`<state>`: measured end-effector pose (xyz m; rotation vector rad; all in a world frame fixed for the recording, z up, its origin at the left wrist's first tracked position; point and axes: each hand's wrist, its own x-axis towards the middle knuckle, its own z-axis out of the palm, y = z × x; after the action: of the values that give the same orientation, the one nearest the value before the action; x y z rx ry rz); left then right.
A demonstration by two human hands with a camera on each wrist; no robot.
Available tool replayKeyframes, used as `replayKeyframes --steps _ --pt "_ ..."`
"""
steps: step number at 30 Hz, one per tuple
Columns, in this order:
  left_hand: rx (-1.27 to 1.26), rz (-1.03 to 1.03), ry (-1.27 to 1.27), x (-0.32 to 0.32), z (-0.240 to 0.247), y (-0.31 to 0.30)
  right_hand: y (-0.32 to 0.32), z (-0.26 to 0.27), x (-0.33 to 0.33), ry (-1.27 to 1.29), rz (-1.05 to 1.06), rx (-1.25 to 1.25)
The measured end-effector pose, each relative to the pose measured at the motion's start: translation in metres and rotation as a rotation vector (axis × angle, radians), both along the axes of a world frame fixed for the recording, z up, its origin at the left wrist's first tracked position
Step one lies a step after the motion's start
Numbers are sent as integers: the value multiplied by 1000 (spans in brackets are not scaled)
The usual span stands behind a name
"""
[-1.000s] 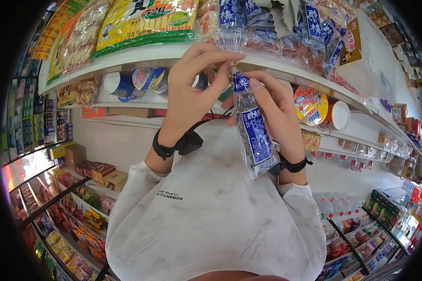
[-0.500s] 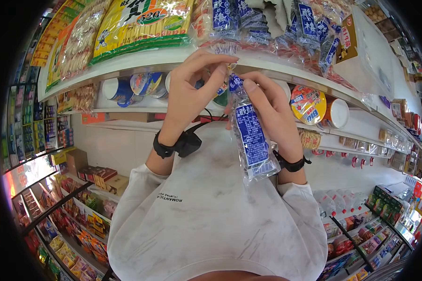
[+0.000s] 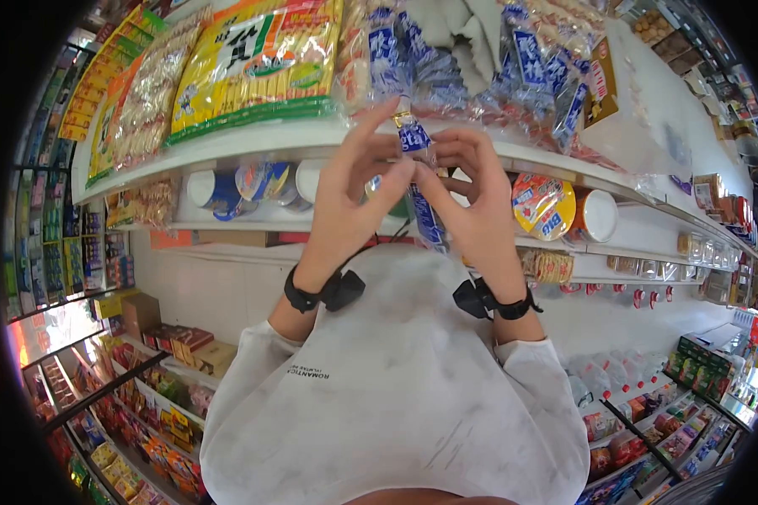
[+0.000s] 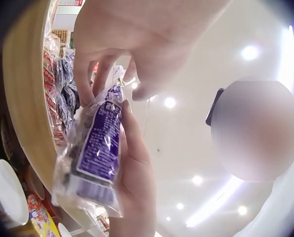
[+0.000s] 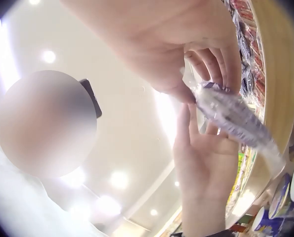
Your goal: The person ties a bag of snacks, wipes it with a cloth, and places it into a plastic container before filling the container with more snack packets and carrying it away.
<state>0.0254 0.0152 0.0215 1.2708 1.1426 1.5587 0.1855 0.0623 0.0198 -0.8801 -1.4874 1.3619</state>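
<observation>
The blue packet, upper middle of the frame beside the shelf edge, is pinched near its top by the right hand and, seemingly, the left hand; best keep both grips close together, working gently lest the film tear.

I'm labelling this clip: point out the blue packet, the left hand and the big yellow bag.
blue packet (image 4: 101, 148): left wrist view, on its blue label.
left hand (image 3: 345, 206): head view, on its back.
yellow bag (image 3: 253, 59): head view, on its printed front.
</observation>
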Motion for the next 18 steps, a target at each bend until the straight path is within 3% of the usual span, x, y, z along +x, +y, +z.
replayKeyframes --steps 3,6,10,14,18 --pt "9 -33 -64 3 -3 2 4 -1 -10 -8 -130 166" --pt "13 -18 -89 -1 -8 -1 11 0 -14 82 -12 175" --pt "39 105 -37 -6 -5 1 24 11 -18 -28 44 495" --pt "25 88 -90 -14 -12 4 66 40 -24 -253 -545 960" --pt "27 96 64 -10 -4 -1 113 11 -28 -424 -475 889"
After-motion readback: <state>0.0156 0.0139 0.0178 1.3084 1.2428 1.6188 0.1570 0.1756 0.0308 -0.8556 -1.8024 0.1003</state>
